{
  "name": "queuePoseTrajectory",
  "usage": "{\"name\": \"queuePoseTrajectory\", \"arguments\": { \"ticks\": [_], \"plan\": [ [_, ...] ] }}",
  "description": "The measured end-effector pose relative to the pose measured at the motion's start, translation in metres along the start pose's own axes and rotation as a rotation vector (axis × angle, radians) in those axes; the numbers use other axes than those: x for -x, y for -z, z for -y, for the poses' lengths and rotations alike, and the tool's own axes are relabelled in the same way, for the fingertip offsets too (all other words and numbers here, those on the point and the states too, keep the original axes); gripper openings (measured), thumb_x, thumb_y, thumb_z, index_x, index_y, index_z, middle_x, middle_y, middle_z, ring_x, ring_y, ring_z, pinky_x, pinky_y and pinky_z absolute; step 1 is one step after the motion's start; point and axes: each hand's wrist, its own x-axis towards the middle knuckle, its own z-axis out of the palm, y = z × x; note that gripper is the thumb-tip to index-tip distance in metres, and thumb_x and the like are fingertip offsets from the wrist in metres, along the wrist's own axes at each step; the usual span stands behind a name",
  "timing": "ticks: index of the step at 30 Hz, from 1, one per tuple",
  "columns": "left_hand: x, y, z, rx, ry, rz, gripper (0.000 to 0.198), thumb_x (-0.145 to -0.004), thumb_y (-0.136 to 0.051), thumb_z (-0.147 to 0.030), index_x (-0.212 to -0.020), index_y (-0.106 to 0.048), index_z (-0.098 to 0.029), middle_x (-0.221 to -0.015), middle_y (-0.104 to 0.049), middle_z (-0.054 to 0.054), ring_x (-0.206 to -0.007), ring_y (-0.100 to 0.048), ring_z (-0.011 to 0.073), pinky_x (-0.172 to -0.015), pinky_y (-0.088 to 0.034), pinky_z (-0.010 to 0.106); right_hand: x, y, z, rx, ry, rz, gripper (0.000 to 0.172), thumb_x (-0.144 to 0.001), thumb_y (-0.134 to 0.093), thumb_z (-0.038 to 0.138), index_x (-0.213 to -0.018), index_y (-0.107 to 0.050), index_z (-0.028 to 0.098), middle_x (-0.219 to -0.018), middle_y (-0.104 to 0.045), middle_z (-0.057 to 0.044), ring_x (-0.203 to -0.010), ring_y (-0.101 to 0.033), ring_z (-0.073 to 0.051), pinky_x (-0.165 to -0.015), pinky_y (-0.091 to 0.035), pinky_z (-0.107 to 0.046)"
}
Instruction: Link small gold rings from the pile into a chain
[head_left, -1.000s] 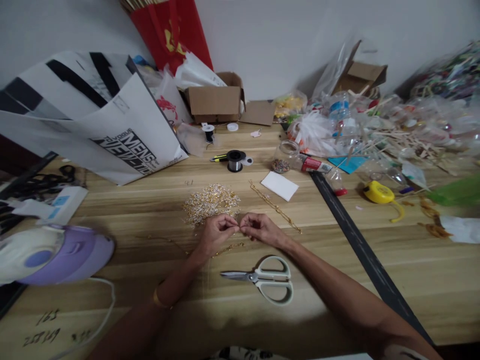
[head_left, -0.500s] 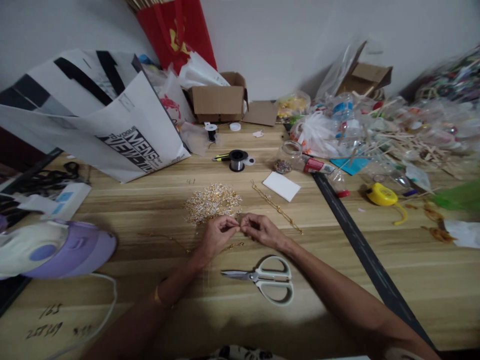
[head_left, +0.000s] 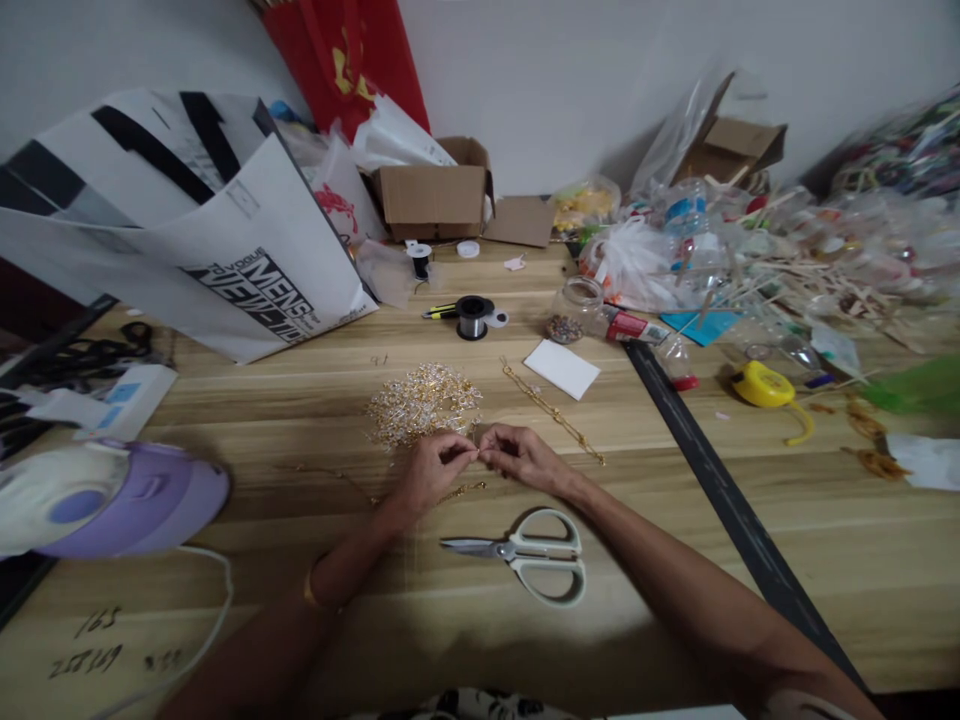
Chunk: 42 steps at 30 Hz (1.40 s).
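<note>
My left hand (head_left: 437, 468) and my right hand (head_left: 523, 459) meet fingertip to fingertip over the wooden table, both pinched. Whatever sits between the fingertips is too small to make out. Just beyond them lies a heap of gold and clear beads (head_left: 424, 403). Partly under my left hand runs a thin gold chain (head_left: 461, 491), its far part stretching out to the left. To the right of my hands rests a second gold chain (head_left: 555, 412). Scissors (head_left: 517, 550) with pale handles lie nearer me, blades pointing left.
Behind the beads stand a wire spool (head_left: 472, 318) and a black thread spool (head_left: 419, 262). A white card (head_left: 562, 369) lies beside a jar of beads (head_left: 566, 325). Left are a paper bag (head_left: 262, 270) and a purple appliance (head_left: 142, 500); right, a yellow tape measure (head_left: 761, 384) and piled plastic bottles.
The view has shifted very slightly. Both hands keep their pinch at the same spot, with only a tiny movement of the fingers.
</note>
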Motion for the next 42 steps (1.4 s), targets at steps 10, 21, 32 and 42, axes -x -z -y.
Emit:
{"name": "queuePoseTrajectory", "arguments": {
  "ticks": [10, 21, 32, 42],
  "plan": [
    [0.001, 0.001, -0.006, -0.118, -0.057, 0.040, 0.013, -0.077, -0.056, -0.016, -0.070, -0.066, -0.014, -0.068, -0.067, 0.002, -0.064, -0.057, 0.0126, -0.064, -0.043, 0.023, -0.001, 0.001, -0.004, 0.006, 0.010, -0.007, 0.025, -0.082, -0.056, 0.039, -0.080, -0.053, 0.014, -0.061, -0.045, 0.003, -0.052, -0.039, -0.007, -0.048, -0.032, -0.018],
    [0.000, 0.004, -0.010, -0.111, -0.034, 0.021, 0.012, -0.077, -0.057, -0.021, -0.069, -0.064, -0.015, -0.066, -0.064, 0.002, -0.062, -0.055, 0.0124, -0.062, -0.042, 0.023, -0.002, 0.000, -0.011, 0.042, 0.060, 0.012, 0.027, -0.084, -0.054, 0.040, -0.080, -0.052, 0.014, -0.062, -0.041, 0.004, -0.054, -0.035, -0.007, -0.050, -0.028, -0.019],
    [-0.002, 0.004, -0.006, -0.100, -0.043, 0.043, 0.011, -0.075, -0.057, -0.018, -0.066, -0.063, -0.015, -0.062, -0.062, 0.000, -0.057, -0.052, 0.0107, -0.057, -0.040, 0.021, -0.001, 0.001, -0.005, 0.097, 0.070, 0.021, 0.030, -0.083, -0.054, 0.044, -0.078, -0.052, 0.014, -0.061, -0.041, 0.004, -0.055, -0.035, -0.008, -0.051, -0.028, -0.021],
    [-0.002, 0.001, -0.001, -0.006, 0.006, 0.055, 0.010, -0.073, -0.057, -0.017, -0.066, -0.062, -0.013, -0.062, -0.061, 0.001, -0.057, -0.053, 0.0104, -0.055, -0.040, 0.020, -0.001, 0.001, -0.007, 0.114, 0.086, 0.030, 0.029, -0.084, -0.054, 0.042, -0.078, -0.053, 0.014, -0.062, -0.041, 0.003, -0.056, -0.035, -0.008, -0.052, -0.028, -0.020]
  ]
}}
